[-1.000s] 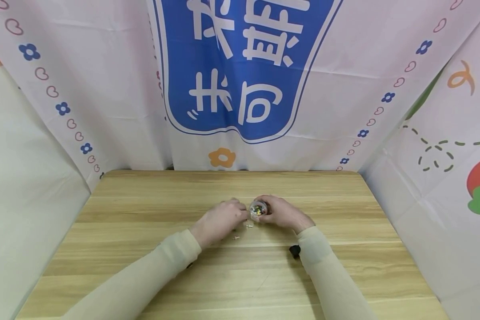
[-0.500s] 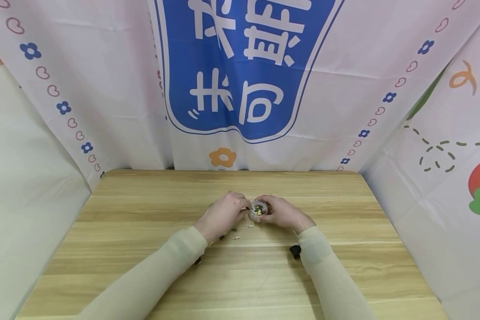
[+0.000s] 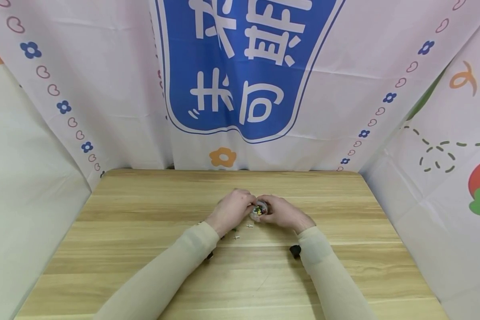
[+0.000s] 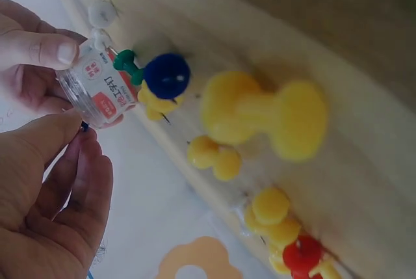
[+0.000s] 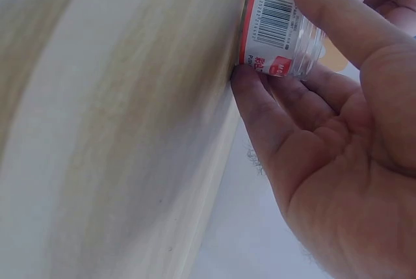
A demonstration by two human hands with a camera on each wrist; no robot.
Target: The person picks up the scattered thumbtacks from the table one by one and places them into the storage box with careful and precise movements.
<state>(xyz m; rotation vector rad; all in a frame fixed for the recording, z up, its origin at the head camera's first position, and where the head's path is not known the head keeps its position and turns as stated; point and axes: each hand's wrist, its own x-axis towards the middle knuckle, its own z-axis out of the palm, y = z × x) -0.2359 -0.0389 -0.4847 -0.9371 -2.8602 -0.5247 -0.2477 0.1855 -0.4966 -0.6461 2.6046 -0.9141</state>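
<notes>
My right hand (image 3: pixel 284 214) holds a small clear jar (image 5: pixel 276 15) with a red and white label, fingers and thumb curled round its side. Colourful push pins fill part of it, seen through the open mouth in the head view. At that mouth is my left hand (image 3: pixel 233 210), its thumb and fingertips pinching a small dark push pin (image 4: pixel 84 125), mostly hidden by the fingers. Loose on the table in the left wrist view lie several yellow push pins (image 4: pixel 263 115), a blue push pin (image 4: pixel 167 76), a green push pin (image 4: pixel 129 66) and a red push pin (image 4: pixel 303 256).
Two white push pins (image 3: pixel 236 237) lie on the wooden table (image 3: pixel 264 280) in front of the jar. Small black pieces show beside the right cuff (image 3: pixel 295 251) and under the left forearm. A printed cloth (image 3: pixel 192 151) hangs behind the table's far edge.
My left hand has moved right and slightly away from me, up to the jar's mouth. The right hand and the jar have stayed in place.
</notes>
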